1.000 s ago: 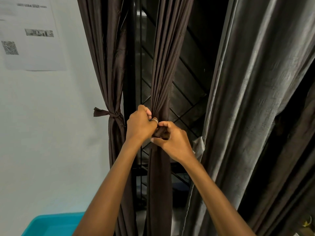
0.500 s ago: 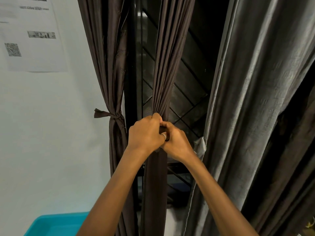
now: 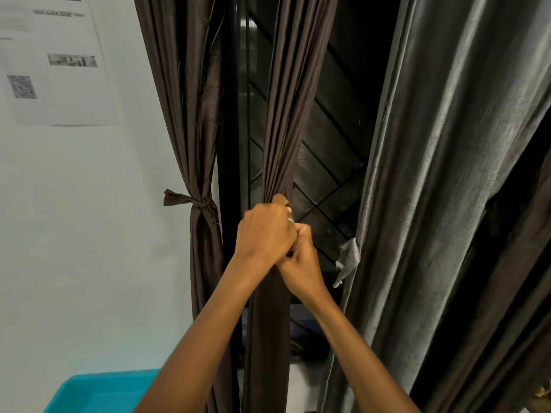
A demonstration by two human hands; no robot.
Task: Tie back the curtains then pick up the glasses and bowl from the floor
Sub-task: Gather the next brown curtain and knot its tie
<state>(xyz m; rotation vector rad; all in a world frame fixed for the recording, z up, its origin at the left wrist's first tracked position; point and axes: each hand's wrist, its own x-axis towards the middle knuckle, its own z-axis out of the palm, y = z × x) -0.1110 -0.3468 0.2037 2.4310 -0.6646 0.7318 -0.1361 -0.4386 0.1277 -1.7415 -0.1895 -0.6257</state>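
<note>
A dark brown curtain panel [image 3: 286, 120] hangs gathered into a narrow bunch in the middle of the view. My left hand [image 3: 264, 234] and my right hand [image 3: 301, 263] are pressed together at its waist, both closed on the bunched cloth and its tie strip, whose short end [image 3: 280, 199] sticks up above my left fingers. Further left, another brown panel [image 3: 190, 114] hangs with a knotted tie [image 3: 199, 202] around it. The glasses and bowl are out of view.
A loose grey curtain [image 3: 447, 204] hangs at the right, over a darker one at the far right. A black window grille [image 3: 325, 162] shows behind. A printed sheet [image 3: 56, 61] is stuck on the white wall, and a turquoise tub [image 3: 101, 391] sits at the bottom left.
My hands have closed tighter together on the middle panel, the left now overlapping the right, and both sit slightly lower. The strip end now pokes up above my left fingers.
</note>
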